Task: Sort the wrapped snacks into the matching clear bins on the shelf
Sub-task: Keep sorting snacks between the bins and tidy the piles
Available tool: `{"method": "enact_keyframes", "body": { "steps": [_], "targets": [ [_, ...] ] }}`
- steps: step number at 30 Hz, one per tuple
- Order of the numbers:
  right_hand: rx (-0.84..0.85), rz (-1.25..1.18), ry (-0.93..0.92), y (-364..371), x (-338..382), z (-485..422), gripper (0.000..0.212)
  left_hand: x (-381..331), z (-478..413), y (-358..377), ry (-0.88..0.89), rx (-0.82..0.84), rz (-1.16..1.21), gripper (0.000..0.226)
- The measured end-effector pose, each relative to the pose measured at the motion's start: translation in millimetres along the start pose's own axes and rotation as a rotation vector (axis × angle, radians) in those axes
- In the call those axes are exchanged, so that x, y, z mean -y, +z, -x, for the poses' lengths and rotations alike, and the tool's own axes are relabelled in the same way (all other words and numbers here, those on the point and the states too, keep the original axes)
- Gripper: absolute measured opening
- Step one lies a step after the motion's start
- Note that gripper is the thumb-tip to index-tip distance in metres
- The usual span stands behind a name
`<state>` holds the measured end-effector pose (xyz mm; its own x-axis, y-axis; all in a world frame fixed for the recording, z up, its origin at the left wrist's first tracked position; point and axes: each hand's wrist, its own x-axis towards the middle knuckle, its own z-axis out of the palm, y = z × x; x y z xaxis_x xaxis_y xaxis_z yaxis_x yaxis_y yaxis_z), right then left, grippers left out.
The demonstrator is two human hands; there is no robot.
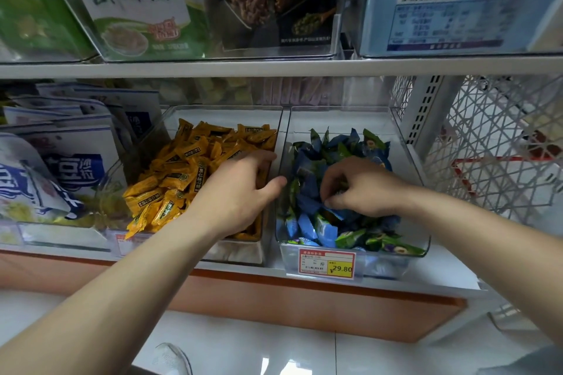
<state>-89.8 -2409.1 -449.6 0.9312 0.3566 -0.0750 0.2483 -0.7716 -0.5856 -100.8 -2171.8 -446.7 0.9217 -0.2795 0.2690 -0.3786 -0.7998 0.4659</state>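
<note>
Clear plastic bins, two flavours, both hands in.
On the shelf point(451, 277), the blue-wrapper bin point(344, 119) sits right above the price tag point(327, 263), with the orange-wrapper bin point(225, 114) up-left of the tag. The person's left hand point(237, 192) lies loose and fairly flat over the orange snacks point(176, 173), gripping nothing visible, probably feeling for strays. Above the tag, the right hand point(362, 189) curls down and pinches among the blue snacks point(307, 228), likely lifting out a misfit.
</note>
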Motion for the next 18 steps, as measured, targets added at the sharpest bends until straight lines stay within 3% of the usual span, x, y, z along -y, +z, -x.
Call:
{"method": "enact_keyframes", "body": {
  "steps": [5, 7, 10, 12, 15, 18],
  "targets": [
    [-0.114, -0.034, -0.045, -11.0, -0.9, 5.1, 0.018, 0.4, -0.7, -0.4, -0.005, 0.006, -0.003, 0.052],
    [-0.166, 0.140, -0.032, -20.5, -1.1, 6.5, 0.020, 0.6, -0.8, -0.4, -0.008, 0.014, -0.002, 0.052],
    [-0.273, 0.649, 0.029, -27.5, 0.5, 4.8, 0.022, 0.5, -1.0, -0.2, -0.004, 0.013, -0.014, 0.051],
    [-0.331, 0.644, -0.045, -23.9, 10.4, 1.4, 0.015, -0.3, -1.2, -0.2, -0.003, 0.017, -0.021, 0.052],
    [-0.084, 0.339, -0.081, -9.6, 28.4, 0.3, 0.010, -0.6, -2.0, -1.0, -0.002, 0.021, -0.031, 0.054],
    [0.205, 0.549, 0.041, 8.8, 23.6, -3.8, 0.020, -0.3, -1.9, -2.1, 0.005, 0.033, -0.032, 0.054]
  ]
}}
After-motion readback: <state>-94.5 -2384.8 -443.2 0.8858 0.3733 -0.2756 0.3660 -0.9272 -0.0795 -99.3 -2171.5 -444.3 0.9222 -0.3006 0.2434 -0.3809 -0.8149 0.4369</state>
